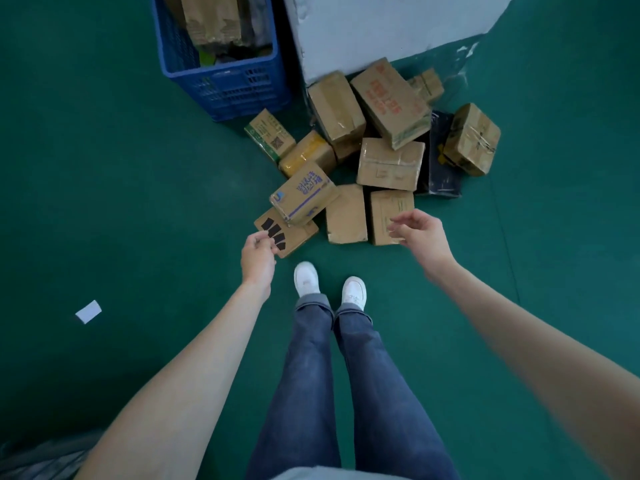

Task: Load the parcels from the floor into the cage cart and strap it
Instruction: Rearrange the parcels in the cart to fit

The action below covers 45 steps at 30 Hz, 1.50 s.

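Both hands empty, left hand (258, 256) fingers loosely curled, right hand (420, 233) fingers relaxed, above heap of brown cardboard parcels (388, 164) on green floor (138, 202) beside blue plastic crate (221, 81).

Both bare forearms extended forward and down. Left hand (258, 258): back toward camera, fingers curled under loosely, thumb lying beside forefinger, nothing held. Right hand (420, 233): wrist bent, fingers (398, 225) loosely curved and spread, thumb apart above them, grasping nothing.
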Each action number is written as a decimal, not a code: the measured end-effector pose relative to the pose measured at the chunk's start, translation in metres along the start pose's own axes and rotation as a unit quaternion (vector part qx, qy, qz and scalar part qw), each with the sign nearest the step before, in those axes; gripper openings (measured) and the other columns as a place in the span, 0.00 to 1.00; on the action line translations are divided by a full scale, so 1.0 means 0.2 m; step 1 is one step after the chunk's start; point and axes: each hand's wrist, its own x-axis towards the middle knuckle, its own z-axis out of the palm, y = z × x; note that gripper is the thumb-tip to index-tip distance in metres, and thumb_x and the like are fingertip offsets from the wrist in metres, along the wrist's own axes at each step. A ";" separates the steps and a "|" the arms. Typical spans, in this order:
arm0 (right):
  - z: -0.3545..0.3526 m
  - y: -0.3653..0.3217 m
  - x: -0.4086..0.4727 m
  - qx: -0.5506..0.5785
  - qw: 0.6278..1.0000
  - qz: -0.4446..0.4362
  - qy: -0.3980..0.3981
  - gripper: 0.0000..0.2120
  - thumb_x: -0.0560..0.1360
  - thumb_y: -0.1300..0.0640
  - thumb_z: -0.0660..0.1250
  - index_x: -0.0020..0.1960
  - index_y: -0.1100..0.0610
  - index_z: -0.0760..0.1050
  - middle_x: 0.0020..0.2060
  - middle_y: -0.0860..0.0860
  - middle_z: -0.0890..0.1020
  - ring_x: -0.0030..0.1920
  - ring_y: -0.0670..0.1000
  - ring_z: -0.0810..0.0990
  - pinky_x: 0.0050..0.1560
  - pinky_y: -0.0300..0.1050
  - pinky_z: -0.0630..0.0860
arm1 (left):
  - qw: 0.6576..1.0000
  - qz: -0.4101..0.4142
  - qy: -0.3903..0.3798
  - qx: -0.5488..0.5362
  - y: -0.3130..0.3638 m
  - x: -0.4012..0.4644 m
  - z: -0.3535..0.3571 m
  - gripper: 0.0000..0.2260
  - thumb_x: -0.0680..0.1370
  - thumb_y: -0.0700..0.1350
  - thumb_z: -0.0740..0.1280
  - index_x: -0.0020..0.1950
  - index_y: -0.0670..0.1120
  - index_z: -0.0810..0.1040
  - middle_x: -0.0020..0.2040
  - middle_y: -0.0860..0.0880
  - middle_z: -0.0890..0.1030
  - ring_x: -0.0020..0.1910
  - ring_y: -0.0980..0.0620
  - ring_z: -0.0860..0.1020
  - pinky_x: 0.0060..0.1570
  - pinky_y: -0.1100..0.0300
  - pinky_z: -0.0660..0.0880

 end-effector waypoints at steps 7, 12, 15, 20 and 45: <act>0.29 -0.02 0.54 -0.044 0.998 0.002 -0.037 0.16 0.78 0.64 0.65 0.64 0.53 0.76 0.60 0.51 0.80 0.60 0.51 0.78 0.58 0.44 0.72 | 0.997 -0.064 -0.005 -0.037 -0.02 0.50 0.10 0.16 0.84 0.42 0.54 0.71 0.47 0.68 0.60 0.50 0.75 0.53 0.53 0.73 0.60 0.56 0.71; 0.58 0.13 1.02 -0.061 0.996 0.018 -0.065 0.23 0.80 0.62 0.62 0.74 0.52 0.67 0.71 0.51 0.71 0.65 0.46 0.70 0.62 0.40 0.64 | 0.990 -0.127 -0.022 -0.057 -0.20 1.01 0.27 0.18 0.85 0.46 0.54 0.75 0.47 0.65 0.61 0.51 0.76 0.45 0.59 0.74 0.41 0.63 0.70; 0.75 0.28 1.32 -0.077 0.993 0.032 -0.085 0.26 0.81 0.60 0.61 0.77 0.49 0.62 0.75 0.50 0.67 0.72 0.50 0.67 0.65 0.41 0.63 | 0.984 -0.160 -0.027 -0.070 -0.34 1.32 0.39 0.20 0.85 0.48 0.54 0.77 0.48 0.63 0.72 0.49 0.70 0.63 0.50 0.73 0.63 0.55 0.71; 0.92 0.48 1.63 -0.090 0.988 0.045 -0.115 0.31 0.80 0.52 0.65 0.79 0.48 0.56 0.77 0.51 0.64 0.76 0.52 0.62 0.74 0.52 0.60 | 0.976 -0.187 -0.039 -0.106 -0.51 1.67 0.53 0.20 0.82 0.54 0.55 0.74 0.52 0.68 0.71 0.49 0.73 0.68 0.49 0.71 0.62 0.53 0.68; 0.38 0.19 0.56 0.205 0.970 0.118 -0.056 0.03 0.82 0.54 0.62 0.50 0.52 0.71 0.38 0.48 0.80 0.40 0.50 0.76 0.47 0.56 0.69 | 0.938 -0.215 -0.146 -0.230 -0.11 0.54 0.19 0.28 0.78 0.70 0.50 0.59 0.54 0.80 0.58 0.48 0.83 0.59 0.47 0.79 0.63 0.47 0.71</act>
